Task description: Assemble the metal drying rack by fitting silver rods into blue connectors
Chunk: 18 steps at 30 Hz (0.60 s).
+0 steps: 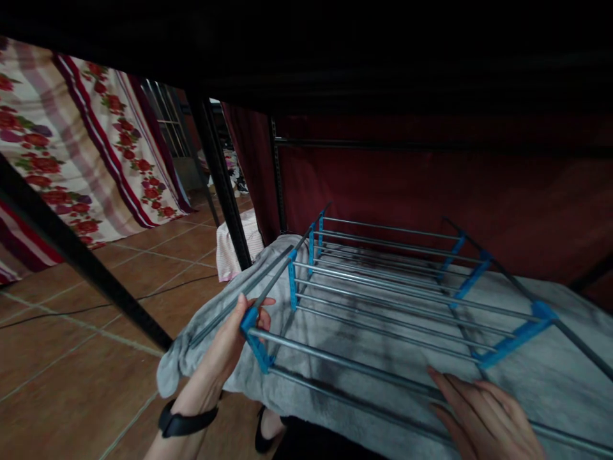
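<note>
A rack of grey metal tubes with blue plastic connectors [517,342] lies on a grey cloth [345,396]. My left hand [244,326] is closed round the tube and blue connector at the near left corner, thumb on top. Over the near front tubes is my right hand [483,409], with the upper tube running between its thumb and fairly straight fingers. Its palm hides part of that tube. Left of the rack, a loose-looking grey tube [225,319] rests along the cloth's edge.
A black metal frame post [223,179] stands at left, and a dark shelf spans overhead. Dark red cloth [407,179] hangs behind. Beyond are a floral curtain [105,140], a tiled floor [57,358] with a black cable, and a pale striped cloth [234,246].
</note>
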{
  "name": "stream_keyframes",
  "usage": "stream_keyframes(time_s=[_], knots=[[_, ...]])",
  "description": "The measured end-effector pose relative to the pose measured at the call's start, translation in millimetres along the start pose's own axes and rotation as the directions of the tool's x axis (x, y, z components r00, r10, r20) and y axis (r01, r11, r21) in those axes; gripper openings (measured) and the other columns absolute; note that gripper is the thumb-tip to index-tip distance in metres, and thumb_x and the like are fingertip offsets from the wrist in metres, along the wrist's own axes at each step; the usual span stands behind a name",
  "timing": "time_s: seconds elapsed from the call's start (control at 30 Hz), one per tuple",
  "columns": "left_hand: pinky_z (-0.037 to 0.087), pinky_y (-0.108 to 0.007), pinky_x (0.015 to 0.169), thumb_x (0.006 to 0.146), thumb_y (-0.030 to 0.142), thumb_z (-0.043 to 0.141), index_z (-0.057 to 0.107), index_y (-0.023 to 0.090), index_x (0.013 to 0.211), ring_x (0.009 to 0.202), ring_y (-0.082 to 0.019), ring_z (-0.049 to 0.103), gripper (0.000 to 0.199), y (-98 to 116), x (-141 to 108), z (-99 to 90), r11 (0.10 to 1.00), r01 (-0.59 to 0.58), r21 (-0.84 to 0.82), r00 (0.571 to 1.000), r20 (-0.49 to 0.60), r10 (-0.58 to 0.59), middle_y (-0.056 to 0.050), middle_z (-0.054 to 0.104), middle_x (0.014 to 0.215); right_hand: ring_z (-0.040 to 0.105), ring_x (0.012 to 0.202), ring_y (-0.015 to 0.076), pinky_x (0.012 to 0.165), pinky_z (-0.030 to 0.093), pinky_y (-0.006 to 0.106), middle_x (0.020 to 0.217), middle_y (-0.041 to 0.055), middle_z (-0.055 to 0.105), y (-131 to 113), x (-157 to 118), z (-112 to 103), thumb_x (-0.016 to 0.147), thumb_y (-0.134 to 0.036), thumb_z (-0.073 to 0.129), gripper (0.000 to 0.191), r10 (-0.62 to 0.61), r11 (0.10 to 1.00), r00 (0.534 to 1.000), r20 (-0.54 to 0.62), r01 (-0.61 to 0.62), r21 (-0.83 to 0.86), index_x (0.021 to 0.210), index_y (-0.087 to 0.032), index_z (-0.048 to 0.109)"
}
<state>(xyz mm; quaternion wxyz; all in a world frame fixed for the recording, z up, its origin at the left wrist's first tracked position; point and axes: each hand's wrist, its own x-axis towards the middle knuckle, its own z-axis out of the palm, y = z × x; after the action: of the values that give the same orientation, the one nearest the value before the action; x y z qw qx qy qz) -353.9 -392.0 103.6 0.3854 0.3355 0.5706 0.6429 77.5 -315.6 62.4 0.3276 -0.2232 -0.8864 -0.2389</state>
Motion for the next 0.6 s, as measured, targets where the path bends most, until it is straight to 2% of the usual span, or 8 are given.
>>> stream_keyframes(time_s=[0.07,0.13,0.27,0.47,0.6], knots=[[0.043,-0.027,0.055,0.083,0.078,0.060,0.076,0.015,0.097,0.059,-0.016,0.053,0.066,0,1,2.9,0.999,0.013,-0.031,1.000,-0.026,-0.014,-0.003,0.062,0.065,0.068,0.086,0.0154,0.093,0.044,0.034,0.096,0.0021,0.076,-6,2,1,0.106,-0.027,0.049,0.026,0.135,0.991,0.990,-0.029,-0.135,0.013,0.124,-0.023,0.068],[0.039,-0.025,0.049,0.081,0.074,0.065,0.075,0.015,0.094,0.052,-0.013,0.047,0.062,0,4,5.7,0.999,0.012,-0.037,0.998,-0.057,-0.014,-0.001,0.058,0.060,0.065,0.078,0.0145,0.085,0.044,0.032,0.086,0.0011,0.073,-10,1,3,0.108,-0.027,0.047,0.023,0.233,0.972,0.972,-0.037,-0.232,0.045,0.117,-0.021,0.068],[0.033,-0.022,0.045,0.081,0.068,0.068,0.073,0.015,0.088,0.044,-0.008,0.034,0.054,-5,11,7.4,1.000,-0.024,-0.013,0.995,-0.099,0.023,0.003,0.051,0.053,0.058,0.068,0.0138,0.072,0.039,0.031,0.075,-0.0007,0.066,-10,-2,10,0.108,-0.025,0.047,0.022,0.240,0.970,0.970,-0.033,-0.238,0.054,0.107,-0.021,0.068],[0.033,-0.022,0.043,0.077,0.066,0.071,0.074,0.017,0.088,0.044,-0.010,0.035,0.051,-10,18,1.7,0.999,-0.027,0.018,0.994,-0.109,0.029,0.003,0.050,0.051,0.064,0.075,0.0141,0.077,0.041,0.030,0.084,0.0011,0.071,-2,-4,13,0.107,-0.024,0.048,0.021,0.179,0.984,0.984,-0.005,-0.179,0.021,0.109,-0.022,0.068],[0.035,-0.022,0.045,0.077,0.066,0.071,0.074,0.016,0.093,0.044,-0.009,0.033,0.053,-7,17,2.7,1.000,0.004,0.015,0.994,-0.111,-0.003,0.005,0.050,0.052,0.064,0.075,0.0140,0.078,0.041,0.030,0.085,0.0010,0.072,-2,-1,12,0.108,-0.026,0.043,0.025,0.192,0.981,0.981,0.002,-0.192,0.019,0.107,-0.023,0.068]])
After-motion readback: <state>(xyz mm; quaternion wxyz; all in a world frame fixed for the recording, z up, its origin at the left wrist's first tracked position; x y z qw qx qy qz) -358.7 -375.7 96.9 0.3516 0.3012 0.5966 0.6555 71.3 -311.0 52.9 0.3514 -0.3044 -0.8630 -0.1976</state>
